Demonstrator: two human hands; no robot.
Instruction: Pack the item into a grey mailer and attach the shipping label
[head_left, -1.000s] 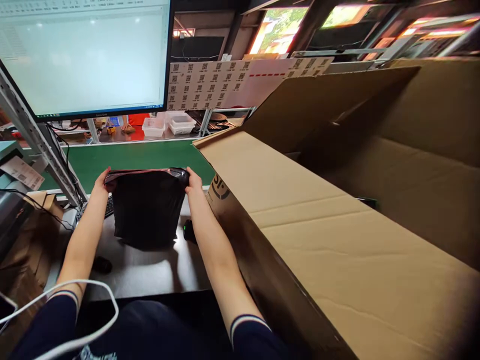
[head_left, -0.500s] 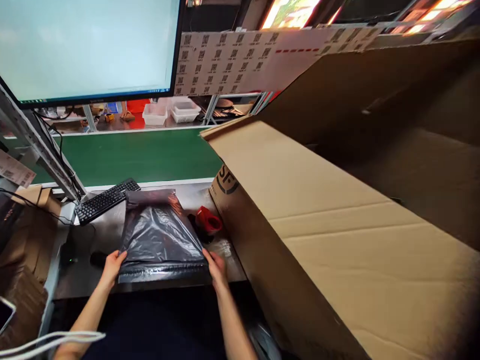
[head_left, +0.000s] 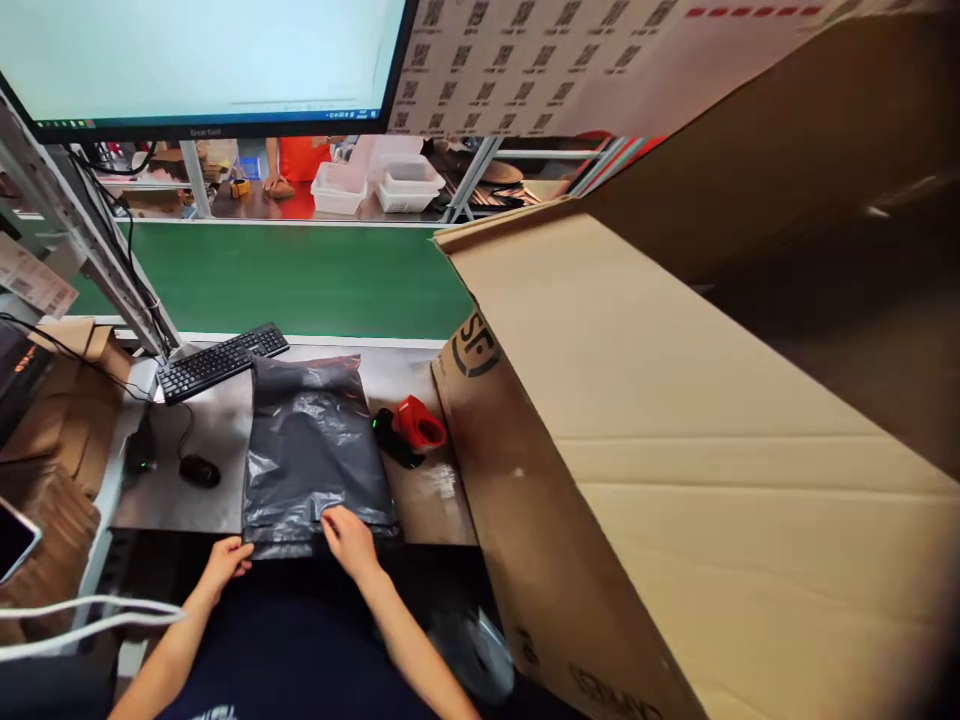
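A dark grey plastic mailing bag (head_left: 311, 440) lies on the metal bench (head_left: 180, 508), its near edge reaching the bench's front. My left hand (head_left: 226, 562) has its thumb and fingers closed on the bag's near left corner. Farther right along that same edge, my right hand (head_left: 349, 540) pinches the plastic near the middle. Just right of the bag are a red hollow object (head_left: 420, 424) and a black device (head_left: 396, 440) with a small green light. A black mouse (head_left: 199, 471) is to the bag's left.
A large open cardboard box (head_left: 637, 400) fills the right side. Behind the bench runs a green conveyor belt (head_left: 300, 280). The keyboard (head_left: 223, 362) sits under the monitor (head_left: 195, 60). Cardboard pieces (head_left: 56, 500) are stacked at left. Beyond the belt are white baskets (head_left: 409, 185) and a person (head_left: 300, 170).
My right hand has left the bag's near right corner and moved left along the edge. The bag now lies flatter. My left hand stays at its corner. The view has tilted down.
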